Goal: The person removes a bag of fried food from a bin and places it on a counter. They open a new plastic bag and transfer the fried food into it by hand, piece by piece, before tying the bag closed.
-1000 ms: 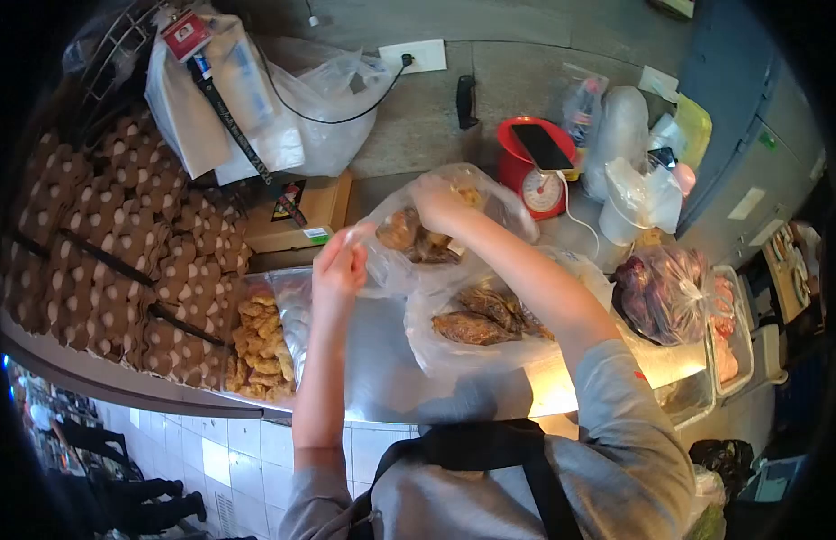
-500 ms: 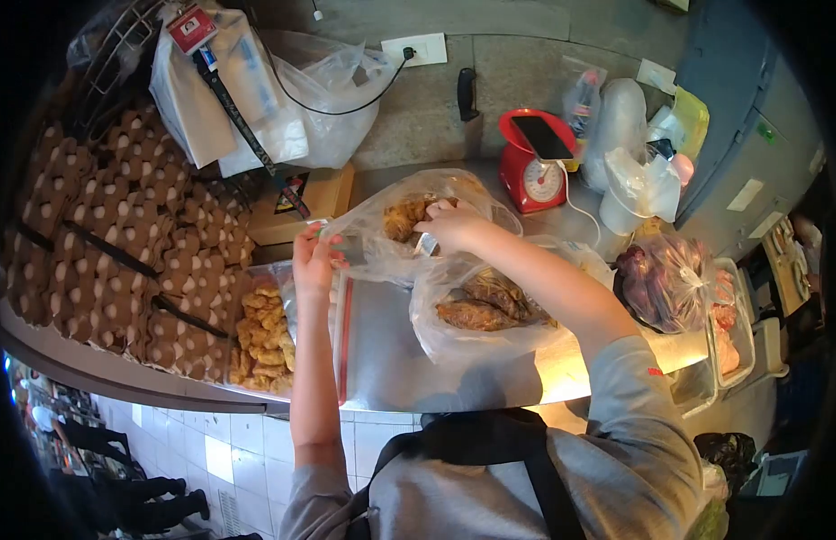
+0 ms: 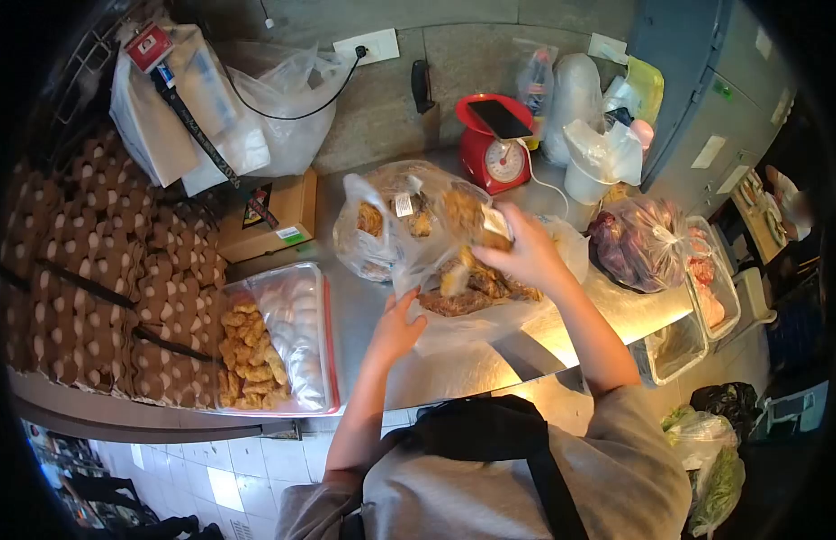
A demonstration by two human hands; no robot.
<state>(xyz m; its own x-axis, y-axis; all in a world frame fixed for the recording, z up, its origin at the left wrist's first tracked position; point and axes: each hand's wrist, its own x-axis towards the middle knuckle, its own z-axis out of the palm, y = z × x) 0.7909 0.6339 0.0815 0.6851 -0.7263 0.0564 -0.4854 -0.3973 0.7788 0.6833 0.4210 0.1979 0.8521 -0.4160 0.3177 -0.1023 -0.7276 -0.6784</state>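
My right hand (image 3: pixel 530 255) is closed around a browned, wrapped-looking food piece (image 3: pixel 463 211) with a white label; motion blurs it. The piece is above the front clear plastic bag (image 3: pixel 454 335), where dark brown cooked-looking food pieces (image 3: pixel 463 299) lie. My left hand (image 3: pixel 398 328) pinches the plastic at that bag's left rim, fingers partly hidden by the film. Behind stands another clear bag (image 3: pixel 350 243) with browned pieces inside, one with a white label (image 3: pixel 404 205).
Stacked egg trays (image 3: pixel 94 270) and a tub (image 3: pixel 330 342) of golden fried pieces and white wrapped items stand left. A cardboard box (image 3: pixel 296 211), a red scale (image 3: pixel 490 166) carrying a phone (image 3: pixel 500 119), and a knife (image 3: pixel 422 85) are behind. A bag of purplish items (image 3: pixel 638 243) sits right.
My right hand has lifted a labelled piece from the rear bag toward the front bag. My left hand has moved right and down, from the rear bag's edge to the front bag's rim.
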